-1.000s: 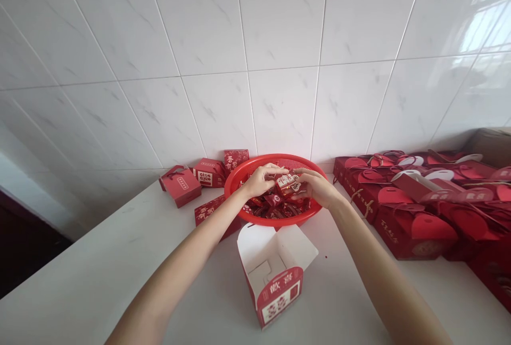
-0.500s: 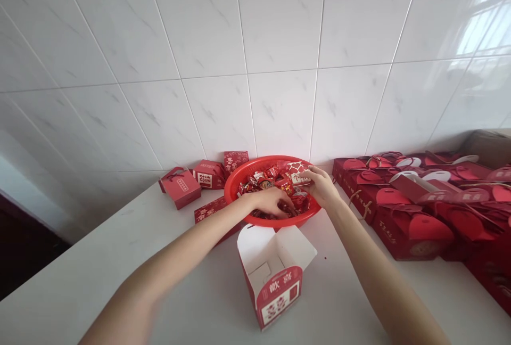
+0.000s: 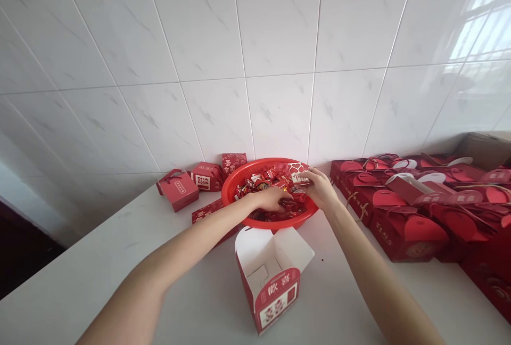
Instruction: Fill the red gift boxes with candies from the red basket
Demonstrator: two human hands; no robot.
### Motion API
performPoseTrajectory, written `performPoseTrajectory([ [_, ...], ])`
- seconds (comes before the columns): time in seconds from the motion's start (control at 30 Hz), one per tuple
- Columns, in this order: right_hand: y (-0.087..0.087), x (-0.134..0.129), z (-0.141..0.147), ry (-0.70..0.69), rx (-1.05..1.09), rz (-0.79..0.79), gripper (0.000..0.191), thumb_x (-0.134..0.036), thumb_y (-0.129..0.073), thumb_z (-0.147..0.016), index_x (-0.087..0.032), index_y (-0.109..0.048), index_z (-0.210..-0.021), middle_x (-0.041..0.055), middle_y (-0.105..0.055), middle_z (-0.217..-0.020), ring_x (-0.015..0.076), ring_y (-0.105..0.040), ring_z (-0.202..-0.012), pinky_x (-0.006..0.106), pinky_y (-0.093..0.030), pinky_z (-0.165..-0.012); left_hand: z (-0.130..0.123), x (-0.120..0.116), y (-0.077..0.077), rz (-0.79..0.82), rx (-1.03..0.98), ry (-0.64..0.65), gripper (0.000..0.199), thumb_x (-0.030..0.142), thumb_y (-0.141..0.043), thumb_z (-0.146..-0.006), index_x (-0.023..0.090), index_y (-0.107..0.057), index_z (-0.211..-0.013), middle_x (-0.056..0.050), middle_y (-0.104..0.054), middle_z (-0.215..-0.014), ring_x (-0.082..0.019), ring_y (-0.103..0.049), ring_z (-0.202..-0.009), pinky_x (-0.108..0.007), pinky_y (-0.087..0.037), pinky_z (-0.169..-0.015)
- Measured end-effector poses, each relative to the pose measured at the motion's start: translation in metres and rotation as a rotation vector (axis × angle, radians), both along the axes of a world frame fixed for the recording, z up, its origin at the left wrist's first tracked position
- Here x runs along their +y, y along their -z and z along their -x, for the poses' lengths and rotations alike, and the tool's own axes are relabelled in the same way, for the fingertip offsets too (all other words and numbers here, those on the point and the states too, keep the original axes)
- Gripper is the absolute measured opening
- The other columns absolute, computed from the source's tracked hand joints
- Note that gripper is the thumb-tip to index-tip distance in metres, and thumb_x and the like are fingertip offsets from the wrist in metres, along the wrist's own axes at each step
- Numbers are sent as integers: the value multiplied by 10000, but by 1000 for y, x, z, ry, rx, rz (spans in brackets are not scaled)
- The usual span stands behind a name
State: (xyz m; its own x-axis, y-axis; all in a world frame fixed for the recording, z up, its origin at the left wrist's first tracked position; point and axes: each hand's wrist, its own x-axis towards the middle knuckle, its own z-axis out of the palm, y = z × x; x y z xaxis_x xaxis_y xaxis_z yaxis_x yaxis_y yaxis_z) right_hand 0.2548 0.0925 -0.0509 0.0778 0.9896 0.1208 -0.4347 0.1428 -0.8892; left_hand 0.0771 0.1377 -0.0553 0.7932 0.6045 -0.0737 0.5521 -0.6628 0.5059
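A red plastic basket (image 3: 230,186) stands against the wall, filled with wrapped candies (image 3: 263,179), mostly red. My left hand (image 3: 273,199) reaches into it, its fingers curled down among the candies; what the fingertips pinch is too small to make out. At the basket's right side, my right hand (image 3: 319,187) has its thumb and fingers closed on a red and white packet (image 3: 298,175). In front of the basket sits an open red and white box (image 3: 271,280), flaps up, its visible inside bare white.
Several small red boxes (image 3: 181,190) lie left of the basket, one partly under my left forearm. Many closed red gift boxes (image 3: 407,233) crowd the right side of the white table (image 3: 131,254). Behind everything rises a tiled wall (image 3: 279,116). A dark red speck lies near the open box.
My left hand has shifted slightly within the candies, its fingers drawn closer together. My right hand stays at the basket's right side with the packet. The whole view has shifted a little.
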Motion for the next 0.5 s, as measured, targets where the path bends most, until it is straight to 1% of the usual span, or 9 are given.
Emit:
performPoseTrajectory([
  [0.07, -1, -1, 0, 3, 10, -1, 311, -270, -798, -535, -214, -539, -697, -1, -637, -730, 185, -633, -729, 303, -528, -652, 5, 6, -3, 20, -123, -90, 217, 215, -720, -711, 198, -711, -928, -26, -742, -892, -240, -680, -846, -315, -507, -757],
  [0.13, -2, -2, 0, 5, 21, -1, 298, -271, -799, -532, -210, -562, -704, 9, -656, -742, 197, -646, -752, 303, -538, -656, 10, 11, -6, 54, -250, -176, 230, 266, -730, -735, 164, -675, -934, -51, -737, -909, -246, -678, -860, -332, -518, -756],
  [0.23, -4, -3, 0, 3, 35, 0, 283, -271, -803, -524, -206, -595, -705, 20, -680, -758, 207, -655, -778, 302, -548, -665, 14, 14, -10, 137, -416, -261, 309, 379, -761, -750, 148, -629, -907, -55, -719, -851, -233, -673, -802, -341, -529, -711],
  [0.33, -5, -5, 1, -9, 49, 7, 286, -266, -821, -516, -203, -602, -688, 16, -691, -759, 196, -650, -765, 288, -538, -652, 15, 12, -13, 219, -546, -295, 383, 465, -786, -736, 157, -607, -875, -33, -700, -810, -201, -657, -748, -327, -522, -678],
  [0.4, -5, -6, 2, -21, 57, 11, 302, -266, -834, -512, -204, -601, -693, 10, -695, -759, 192, -652, -763, 287, -535, -657, 14, 9, -16, 257, -614, -306, 411, 488, -811, -708, 166, -604, -857, -19, -693, -814, -188, -648, -757, -322, -516, -699],
  [0.5, -5, -7, 3, -45, 58, 11, 325, -254, -847, -501, -208, -609, -717, 7, -706, -770, 204, -663, -772, 315, -547, -696, 13, 5, -18, 308, -670, -307, 429, 489, -845, -664, 167, -614, -829, -11, -692, -817, -186, -643, -769, -330, -513, -737],
])
